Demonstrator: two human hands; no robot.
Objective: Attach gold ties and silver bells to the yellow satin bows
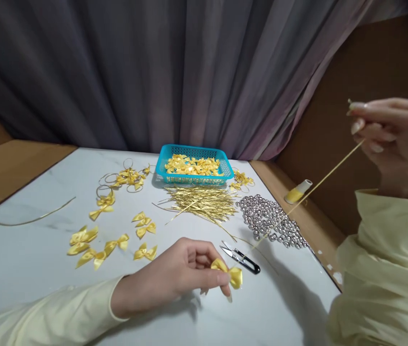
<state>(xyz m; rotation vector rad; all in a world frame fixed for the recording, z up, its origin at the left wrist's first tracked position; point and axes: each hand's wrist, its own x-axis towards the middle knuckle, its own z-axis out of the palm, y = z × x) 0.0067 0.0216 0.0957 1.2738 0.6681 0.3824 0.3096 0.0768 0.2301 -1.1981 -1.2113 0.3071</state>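
My left hand point(180, 271) rests on the white table point(27, 259) and pinches a yellow ribbon bow point(229, 274) between thumb and fingers. My right hand point(393, 139) is raised at the right edge, fingers closed on the end of a yellow ribbon strand point(319, 185) that runs taut down toward the bow. A small pair of black-handled snips point(241, 258) lies just right of the bow. Several finished yellow bows point(113, 235) lie left of my left hand.
A turquoise basket point(160, 161) holding yellow bows stands at the back. In front of it lie a heap of gold wire ties point(204, 202) and a pile of silver beads point(270, 221). A yellow spool point(297, 192) sits on the wooden ledge. Bows with rings point(124, 180) lie back left.
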